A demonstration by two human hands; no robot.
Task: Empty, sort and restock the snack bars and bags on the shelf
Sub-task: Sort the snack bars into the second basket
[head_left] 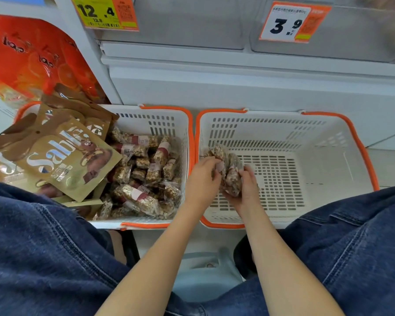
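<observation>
A bundle of snack bars (229, 174) is gripped by both hands, left hand (202, 176) and right hand (245, 188), at the right basket's (328, 142) left edge. Light, slippery wrappers and crumbly contents are judged; grasping mid-length is advised.

floor (388, 160) pale tile | left basket (169, 124), right basket (328, 142) side by side, touching
</observation>
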